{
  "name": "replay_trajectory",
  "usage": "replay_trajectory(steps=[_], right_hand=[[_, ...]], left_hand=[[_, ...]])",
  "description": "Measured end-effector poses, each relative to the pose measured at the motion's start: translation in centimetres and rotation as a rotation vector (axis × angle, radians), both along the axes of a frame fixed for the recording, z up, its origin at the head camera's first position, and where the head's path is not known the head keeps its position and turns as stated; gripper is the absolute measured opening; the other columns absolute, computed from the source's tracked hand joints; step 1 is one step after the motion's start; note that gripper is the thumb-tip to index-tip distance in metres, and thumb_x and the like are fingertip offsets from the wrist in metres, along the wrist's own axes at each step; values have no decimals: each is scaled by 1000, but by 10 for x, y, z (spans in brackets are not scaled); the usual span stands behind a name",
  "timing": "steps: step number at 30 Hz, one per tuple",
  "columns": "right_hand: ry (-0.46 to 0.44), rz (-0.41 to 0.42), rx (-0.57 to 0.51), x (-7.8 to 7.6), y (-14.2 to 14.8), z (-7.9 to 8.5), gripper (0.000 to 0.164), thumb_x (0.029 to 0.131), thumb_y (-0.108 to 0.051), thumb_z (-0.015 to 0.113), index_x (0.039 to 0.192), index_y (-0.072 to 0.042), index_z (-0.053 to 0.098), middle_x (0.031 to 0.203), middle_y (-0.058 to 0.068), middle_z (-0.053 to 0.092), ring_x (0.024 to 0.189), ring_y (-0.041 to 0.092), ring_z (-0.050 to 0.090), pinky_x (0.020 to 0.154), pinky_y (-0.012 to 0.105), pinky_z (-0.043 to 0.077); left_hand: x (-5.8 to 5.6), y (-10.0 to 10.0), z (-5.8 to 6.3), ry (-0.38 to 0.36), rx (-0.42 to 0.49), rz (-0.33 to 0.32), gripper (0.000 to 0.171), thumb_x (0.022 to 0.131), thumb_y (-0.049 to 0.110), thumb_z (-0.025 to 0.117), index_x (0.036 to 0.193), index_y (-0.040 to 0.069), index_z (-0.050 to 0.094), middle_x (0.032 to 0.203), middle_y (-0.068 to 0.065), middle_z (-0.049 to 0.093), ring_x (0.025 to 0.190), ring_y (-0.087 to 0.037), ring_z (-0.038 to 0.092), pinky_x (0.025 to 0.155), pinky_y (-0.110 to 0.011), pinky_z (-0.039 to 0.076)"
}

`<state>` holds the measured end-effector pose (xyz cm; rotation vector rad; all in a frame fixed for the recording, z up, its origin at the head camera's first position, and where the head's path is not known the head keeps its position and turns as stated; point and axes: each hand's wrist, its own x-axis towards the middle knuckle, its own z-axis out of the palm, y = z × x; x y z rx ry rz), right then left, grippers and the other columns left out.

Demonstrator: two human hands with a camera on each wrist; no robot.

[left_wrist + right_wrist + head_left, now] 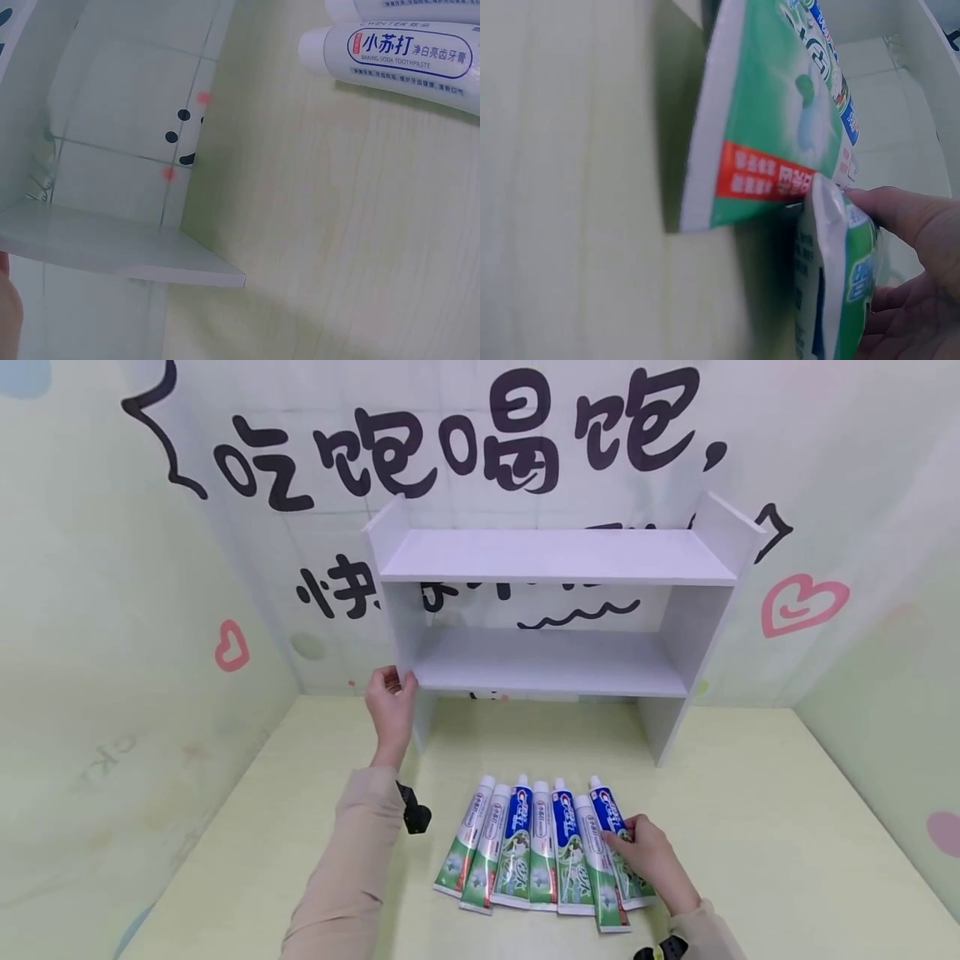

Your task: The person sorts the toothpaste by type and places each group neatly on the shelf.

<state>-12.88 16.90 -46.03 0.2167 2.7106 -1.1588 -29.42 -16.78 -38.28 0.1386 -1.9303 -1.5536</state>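
My left hand [392,710] holds the left side panel of a white two-tier shelf [551,672], near the lower board's front corner. Only a sliver of that hand shows in the left wrist view, behind the panel. Several toothpaste tubes [542,852] lie side by side on the table before the shelf, caps pointing toward it. With my right hand [648,852] I grip the rightmost blue-and-green toothpaste tube [855,277], thumb on its left edge and fingers along the other side. A white-and-green baking soda tube [780,127] lies against it, sitting slightly nearer to me.
The pale wood-grain table [772,827] runs back to a printed wall [465,468] with black lettering. Side walls [135,635] close in on the left and right. A dark wrist strap device [415,810] hangs at my left sleeve.
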Motion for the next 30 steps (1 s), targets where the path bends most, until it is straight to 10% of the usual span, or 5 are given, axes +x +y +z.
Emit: replay_trajectory(steps=[15, 30], right_hand=[[-29, -36, -68, -2, 5, 5, 46, 86, -25, 57, 107, 15, 48, 85, 16, 55, 71, 18, 51, 60, 26, 45], [48, -39, -116, -7, 10, 49, 53, 86, -28, 58, 114, 16, 46, 91, 21, 57, 70, 16, 54, 57, 23, 47]], left_hand=[[-3, -2, 2, -41, -19, -32, 28, 86, 15, 58, 105, -5, 53, 101, -19, 58, 91, -24, 57, 83, -32, 50], [-3, -2, -2, -37, -29, -16, 28, 85, 13, 58, 104, -7, 53, 100, -21, 59, 89, -25, 57, 82, -33, 50]])
